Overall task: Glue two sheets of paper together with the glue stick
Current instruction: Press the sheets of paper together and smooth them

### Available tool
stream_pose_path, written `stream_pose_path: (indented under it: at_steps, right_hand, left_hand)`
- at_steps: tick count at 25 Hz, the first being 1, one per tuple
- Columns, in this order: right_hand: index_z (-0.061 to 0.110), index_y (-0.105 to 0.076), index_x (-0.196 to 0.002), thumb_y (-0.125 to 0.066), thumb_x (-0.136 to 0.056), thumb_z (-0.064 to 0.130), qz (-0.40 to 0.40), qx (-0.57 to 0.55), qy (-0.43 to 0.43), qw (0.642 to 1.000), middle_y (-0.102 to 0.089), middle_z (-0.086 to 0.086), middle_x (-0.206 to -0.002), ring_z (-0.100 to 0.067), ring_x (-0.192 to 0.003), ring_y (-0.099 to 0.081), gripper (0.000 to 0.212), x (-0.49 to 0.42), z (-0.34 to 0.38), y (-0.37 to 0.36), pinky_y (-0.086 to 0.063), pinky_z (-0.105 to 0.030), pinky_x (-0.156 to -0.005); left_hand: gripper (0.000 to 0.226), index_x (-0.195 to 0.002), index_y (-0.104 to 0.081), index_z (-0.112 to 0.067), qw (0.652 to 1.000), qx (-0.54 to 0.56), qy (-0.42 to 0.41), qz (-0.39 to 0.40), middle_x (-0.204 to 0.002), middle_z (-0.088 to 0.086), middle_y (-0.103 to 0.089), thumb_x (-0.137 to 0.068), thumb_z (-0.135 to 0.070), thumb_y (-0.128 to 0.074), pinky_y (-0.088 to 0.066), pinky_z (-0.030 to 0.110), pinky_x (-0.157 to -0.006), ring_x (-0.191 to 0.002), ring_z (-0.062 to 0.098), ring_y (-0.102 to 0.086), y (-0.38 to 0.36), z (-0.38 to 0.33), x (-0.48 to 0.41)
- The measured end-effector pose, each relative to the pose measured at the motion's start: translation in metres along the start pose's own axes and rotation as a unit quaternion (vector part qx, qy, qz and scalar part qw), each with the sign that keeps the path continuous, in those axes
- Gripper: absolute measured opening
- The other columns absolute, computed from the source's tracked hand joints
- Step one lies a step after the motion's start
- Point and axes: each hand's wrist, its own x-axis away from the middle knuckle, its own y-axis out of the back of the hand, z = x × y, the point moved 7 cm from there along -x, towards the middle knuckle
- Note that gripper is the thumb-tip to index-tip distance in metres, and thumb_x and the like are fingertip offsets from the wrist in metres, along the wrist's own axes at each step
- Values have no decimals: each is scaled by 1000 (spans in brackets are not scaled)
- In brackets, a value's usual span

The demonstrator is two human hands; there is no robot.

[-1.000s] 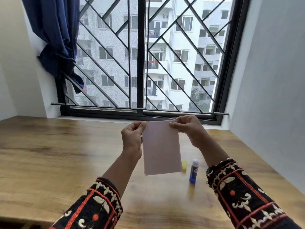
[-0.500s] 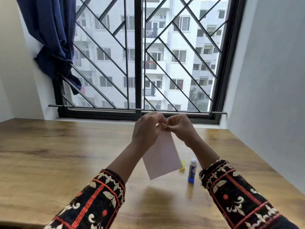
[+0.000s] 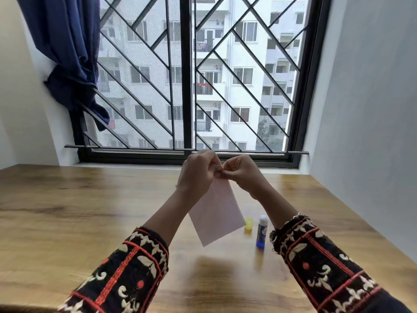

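A pale pink paper (image 3: 217, 213) hangs tilted in the air above the wooden table (image 3: 67, 211). My left hand (image 3: 197, 175) and my right hand (image 3: 240, 172) pinch its top corner together, fingertips touching. Whether it is one sheet or two pressed together, I cannot tell. A blue glue stick (image 3: 261, 232) with a white tip stands upright and uncapped on the table, right of the paper's lower edge. Its yellow cap (image 3: 248, 225) lies beside it, partly behind the paper.
A barred window (image 3: 187, 86) runs along the table's far edge, with a blue curtain (image 3: 67, 53) bunched at its left. A grey wall (image 3: 372, 132) closes the right side. My patterned sleeves fill the lower part of the view.
My hands, once apart at the paper's two top corners, have come together at one corner. The paper has swung from hanging straight to hanging tilted.
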Motion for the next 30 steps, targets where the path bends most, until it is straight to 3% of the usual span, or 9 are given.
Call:
stream_pose_path:
  at_steps: [2,5,10,14,18,20,23,27,30]
  right_hand:
    - [-12,-65,-71,-72,-71,1,10,-10,2,1000,-54,-16,-73,-23,-75,-43,15,0,0,1,-35,-38,-71]
    - [-17,-63,-72,-72,-71,0,25,-8,-9,1000,-56,-17,-74,-24,-74,-45,20,3,-3,2,-35,-38,-70]
    - [12,-61,-49,-73,-69,-1,42,2,-36,998,-56,1,-50,-13,-55,-49,27,10,-12,8,-38,-23,-55]
    - [10,-65,-56,-74,-69,-1,42,15,-54,998,-63,-9,-67,-21,-67,-54,19,15,-21,12,-41,-32,-65]
    - [6,-66,-60,-74,-69,-1,32,29,-64,997,-62,-12,-71,-24,-70,-52,13,17,-30,18,-38,-33,-65]
    - [-3,-68,-67,-73,-69,-2,30,27,-65,997,-63,-10,-69,-21,-66,-52,5,17,-33,22,-39,-29,-63]
    - [-14,-67,-76,-72,-68,-4,13,25,-65,998,-64,-8,-65,-14,-59,-55,13,16,-38,30,-44,-26,-66]
    - [1,-68,-66,-71,-69,-5,-11,-14,-69,997,-64,7,-50,-1,-50,-54,8,18,-39,36,-43,-14,-56]
    - [7,-66,-64,-69,-72,-1,-71,-91,-77,990,-63,9,-47,-6,-53,-52,12,18,-42,42,-39,-19,-59]
  left_hand:
    - [8,-71,-65,-4,1000,2,-4,-10,-75,11,-67,-75,1,-60,-40,27,-64,-70,24,-58,0,0,2]
    - [7,-73,-64,0,998,29,7,-48,-76,15,-67,-75,5,-58,-47,34,-66,-72,28,-61,6,4,3]
    - [7,-75,-65,2,993,65,30,-89,-74,16,-68,-77,6,-59,-40,22,-63,-69,20,-58,17,12,1]
    - [4,-76,-65,-1,987,100,69,-106,-69,9,-64,-79,0,-62,-38,11,-57,-63,15,-55,24,28,1]
    - [6,-75,-65,-4,980,122,95,-126,-66,0,-61,-80,-1,-62,-35,2,-53,-56,-5,-51,31,42,3]
    - [7,-74,-64,-6,976,133,108,-132,-62,-4,-58,-80,-3,-63,-35,2,-52,-51,-7,-52,33,49,3]
    - [5,-76,-64,-3,972,141,124,-139,-58,-10,-53,-81,-4,-63,-34,2,-50,-50,-11,-51,34,56,4]
    - [7,-75,-63,-2,963,155,144,-167,-56,-10,-50,-82,-5,-62,-33,3,-49,-47,-7,-49,36,65,10]
    - [9,-78,-62,0,943,202,193,-180,-58,-5,-49,-84,-6,-60,-35,20,-54,-52,4,-41,31,79,16]
